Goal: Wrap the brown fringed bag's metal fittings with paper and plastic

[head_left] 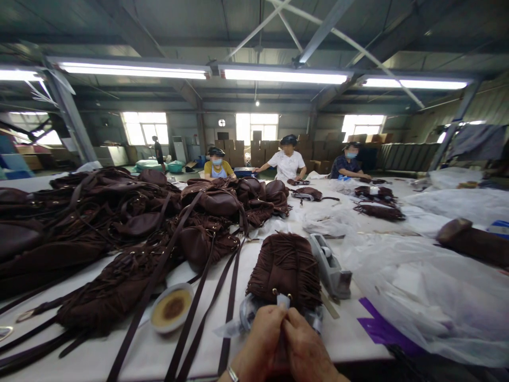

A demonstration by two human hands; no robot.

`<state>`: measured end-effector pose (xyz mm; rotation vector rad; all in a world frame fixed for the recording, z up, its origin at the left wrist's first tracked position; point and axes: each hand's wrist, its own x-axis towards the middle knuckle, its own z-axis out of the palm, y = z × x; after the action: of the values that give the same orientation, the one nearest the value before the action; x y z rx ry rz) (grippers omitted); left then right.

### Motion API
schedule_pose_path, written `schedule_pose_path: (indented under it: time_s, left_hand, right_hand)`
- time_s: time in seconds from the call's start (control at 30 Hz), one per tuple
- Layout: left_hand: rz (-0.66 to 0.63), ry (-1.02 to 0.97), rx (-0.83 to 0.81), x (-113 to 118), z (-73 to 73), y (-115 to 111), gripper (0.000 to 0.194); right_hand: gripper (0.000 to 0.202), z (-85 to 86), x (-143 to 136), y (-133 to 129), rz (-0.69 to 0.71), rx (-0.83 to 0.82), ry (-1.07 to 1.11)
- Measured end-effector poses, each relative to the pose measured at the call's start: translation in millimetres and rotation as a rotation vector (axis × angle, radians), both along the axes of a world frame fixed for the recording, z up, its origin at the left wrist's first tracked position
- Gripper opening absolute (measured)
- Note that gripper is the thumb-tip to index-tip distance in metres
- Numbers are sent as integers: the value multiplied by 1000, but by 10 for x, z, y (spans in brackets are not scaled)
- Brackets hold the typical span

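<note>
A dark brown fringed bag (283,265) lies on the white table in front of me. Its two metal eyelets face my hands, and plastic wrapping (247,314) shows along its near edge. My left hand (263,339) and my right hand (305,342) are side by side just below the bag, closed, thumbs almost touching. Between their fingertips a pale plastic strip (283,301) sticks up against the bag. What lies under the hands is hidden. A grey tape dispenser (331,268) stands against the bag's right side.
Brown bags with long straps (143,212) are heaped on the left. A bowl with yellowish contents (173,307) sits among the straps. Clear plastic bags (429,292) and a purple piece (384,326) lie at right. Several people work across the table, including one in a white shirt (289,163).
</note>
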<state>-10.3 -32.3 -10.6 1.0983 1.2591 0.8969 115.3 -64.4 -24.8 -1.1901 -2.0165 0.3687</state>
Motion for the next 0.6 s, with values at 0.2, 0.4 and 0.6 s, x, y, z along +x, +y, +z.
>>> schedule_pose_path:
  time_s: [0.2, 0.4, 0.6]
  left_hand:
    - [96, -36, -13, 73, -110, 3, 32]
    - [65, 137, 85, 48, -5, -22, 39]
    - [18, 281, 129, 19, -67, 7, 40]
  right_hand:
    - [52, -490, 32, 3, -4, 402, -370]
    - [43, -327, 372, -175, 169, 199, -195]
    - [29, 660, 1389, 485, -502, -115, 177]
